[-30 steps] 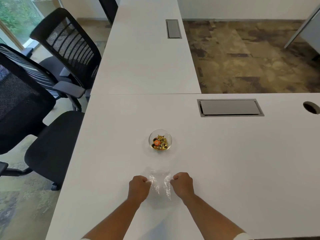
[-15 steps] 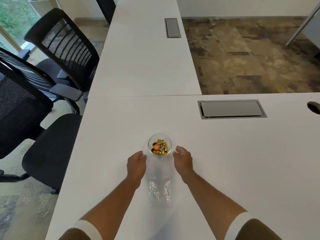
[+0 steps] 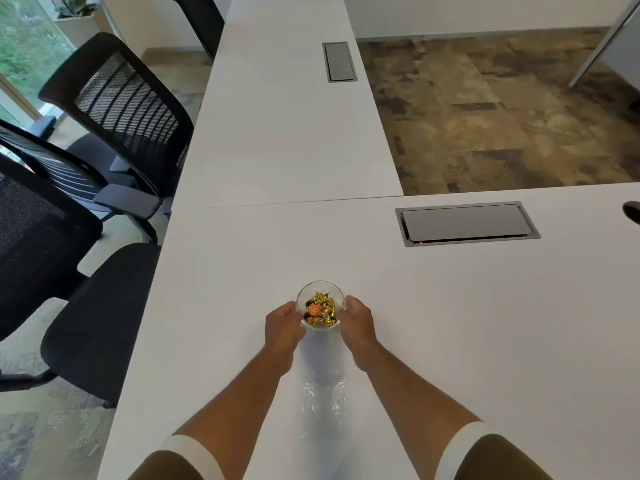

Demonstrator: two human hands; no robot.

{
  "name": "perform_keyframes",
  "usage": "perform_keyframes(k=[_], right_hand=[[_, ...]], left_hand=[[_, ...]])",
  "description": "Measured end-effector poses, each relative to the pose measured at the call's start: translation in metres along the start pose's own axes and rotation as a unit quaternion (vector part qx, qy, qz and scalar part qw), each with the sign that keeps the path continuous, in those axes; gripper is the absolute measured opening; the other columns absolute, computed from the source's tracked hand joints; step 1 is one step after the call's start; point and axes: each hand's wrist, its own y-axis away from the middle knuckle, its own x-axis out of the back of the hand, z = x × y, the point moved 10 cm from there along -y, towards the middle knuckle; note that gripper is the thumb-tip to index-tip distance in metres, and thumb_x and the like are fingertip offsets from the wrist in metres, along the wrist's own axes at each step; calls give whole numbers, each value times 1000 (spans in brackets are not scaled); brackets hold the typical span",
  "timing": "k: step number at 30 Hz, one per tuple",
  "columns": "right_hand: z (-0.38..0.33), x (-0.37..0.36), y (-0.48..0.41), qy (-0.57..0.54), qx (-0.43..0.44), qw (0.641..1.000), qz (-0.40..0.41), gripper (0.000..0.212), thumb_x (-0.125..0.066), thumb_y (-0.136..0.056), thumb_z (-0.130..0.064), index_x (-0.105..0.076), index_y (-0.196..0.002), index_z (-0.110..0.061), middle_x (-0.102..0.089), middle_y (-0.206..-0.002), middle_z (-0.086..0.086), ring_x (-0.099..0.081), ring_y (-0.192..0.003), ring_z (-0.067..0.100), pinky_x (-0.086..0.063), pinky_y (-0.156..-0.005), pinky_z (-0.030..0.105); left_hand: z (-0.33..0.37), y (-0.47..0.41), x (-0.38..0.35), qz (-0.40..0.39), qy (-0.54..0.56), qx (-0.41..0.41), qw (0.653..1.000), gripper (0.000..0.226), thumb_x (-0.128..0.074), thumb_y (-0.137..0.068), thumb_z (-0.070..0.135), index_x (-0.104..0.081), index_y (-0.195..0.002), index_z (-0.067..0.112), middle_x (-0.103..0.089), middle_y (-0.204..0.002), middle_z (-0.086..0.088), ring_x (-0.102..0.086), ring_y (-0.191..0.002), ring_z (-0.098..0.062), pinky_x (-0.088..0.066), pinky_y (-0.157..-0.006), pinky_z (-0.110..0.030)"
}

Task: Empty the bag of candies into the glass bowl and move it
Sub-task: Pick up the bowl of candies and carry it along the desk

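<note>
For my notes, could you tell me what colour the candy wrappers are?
Mostly gold candies, one orange, seen in the head view.

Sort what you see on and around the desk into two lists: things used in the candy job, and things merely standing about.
Part of the job: glass bowl of candies; empty clear bag; left hand and right hand cupping the bowl.

Just there: desk; cable hatch; far hatch; black chairs.

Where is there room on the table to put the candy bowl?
Bare white table lies right of the round glass bowl, below the grey cable hatch. Nearer, the empty clear plastic bag lies between both forearms.
</note>
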Motion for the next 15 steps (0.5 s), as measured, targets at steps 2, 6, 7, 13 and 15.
perform_keyframes(k=[2,6,7,13,15], right_hand=[[1,-3,1,-27,-9,1000,-10,24,-54,-100,-8,-58,-79,-20,-60,-79,-1,-51,-73,13,-42,-65,26],[2,-3,3,-65,-22,997,-19,15,-57,-98,-7,-69,-94,-16,-68,-91,3,-57,-80,13,-47,-72,26],[1,1,4,-68,-20,997,-17,15,-57,-99,-7,-70,-98,-15,-69,-92,3,-58,-82,13,-48,-71,25],[0,33,10,-89,-17,996,-2,20,-57,-97,-4,-67,-92,-20,-67,-88,-2,-57,-80,12,-46,-65,21],[2,48,11,-94,-17,995,4,19,-56,-99,-4,-68,-100,-19,-68,-94,0,-58,-82,10,-46,-65,20]], left_hand=[[3,4,-2,8,9,0,1000,44,-62,-101,-1,-84,-73,24,-75,-103,-18,-64,-104,-26,-52,-90,-41],[6,9,-6,9,2,2,1000,28,-67,-97,-6,-84,-90,16,-80,-113,-22,-71,-113,-29,-57,-94,-39],[7,10,-8,9,-2,2,1000,28,-68,-97,-6,-85,-93,16,-82,-115,-20,-73,-117,-30,-60,-97,-39],[13,25,-36,-4,-16,-11,1000,32,-67,-101,-4,-84,-97,22,-83,-116,-12,-73,-125,-33,-64,-101,-40],[15,30,-51,-15,-22,-15,1000,33,-65,-102,-4,-83,-95,23,-82,-117,-13,-72,-126,-34,-63,-101,-41]])
